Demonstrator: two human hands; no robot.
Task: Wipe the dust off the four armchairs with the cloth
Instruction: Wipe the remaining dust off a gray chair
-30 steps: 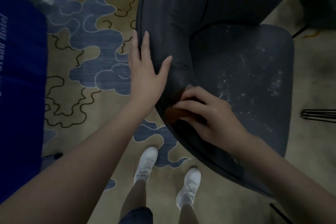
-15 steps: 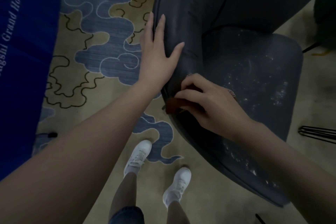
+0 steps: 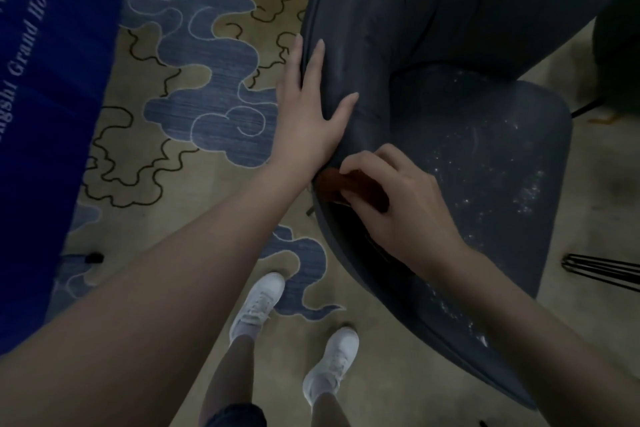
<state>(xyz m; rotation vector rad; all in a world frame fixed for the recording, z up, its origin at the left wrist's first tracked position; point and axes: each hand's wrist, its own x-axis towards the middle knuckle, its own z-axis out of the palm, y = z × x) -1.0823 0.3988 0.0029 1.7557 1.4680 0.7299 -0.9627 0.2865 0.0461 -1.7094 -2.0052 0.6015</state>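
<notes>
A dark grey armchair (image 3: 450, 28) is seen from above. The left hand (image 3: 308, 114) is laid flat on its curved side edge, with the fingers (image 3: 315, 62) straight and close together and the thumb held out to the side. It is likely put there so that the chair is stopped from sliding or tipping while it is rubbed.

The right hand (image 3: 398, 208) is placed just beside it, lower down on the same edge. Its fingers are curled and clamped on a small red-brown cloth (image 3: 349, 184), which is pressed against the inside of that edge. The cloth is bunched up, probably so it can be pushed hard into the curve. Much of it is hidden under the hand.

White dust (image 3: 502, 163) is spread over the seat, apart from the cloth, so the seat is judged not yet wiped. The chair is stood on a patterned carpet (image 3: 207, 97). White shoes (image 3: 258, 302) are planted near the chair, so it can be reached. The other three armchairs cannot be made out here.
</notes>
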